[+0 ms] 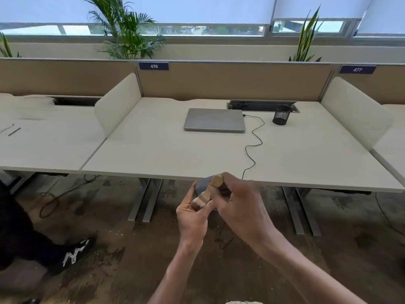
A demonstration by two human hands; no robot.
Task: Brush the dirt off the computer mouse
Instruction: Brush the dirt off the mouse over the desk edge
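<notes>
Below the desk [197, 154] edge, a grey mouse [202, 185] is cupped by the left hand [191, 218]; a wooden brush [210, 189], handle angled up-right, is gripped by the right hand [238, 207].

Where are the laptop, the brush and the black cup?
laptop [214, 119], head view, middle of its closed grey lid.
brush [213, 185], head view, on the wooden handle between the hands.
black cup [281, 116], head view, on its mesh side wall.
</notes>
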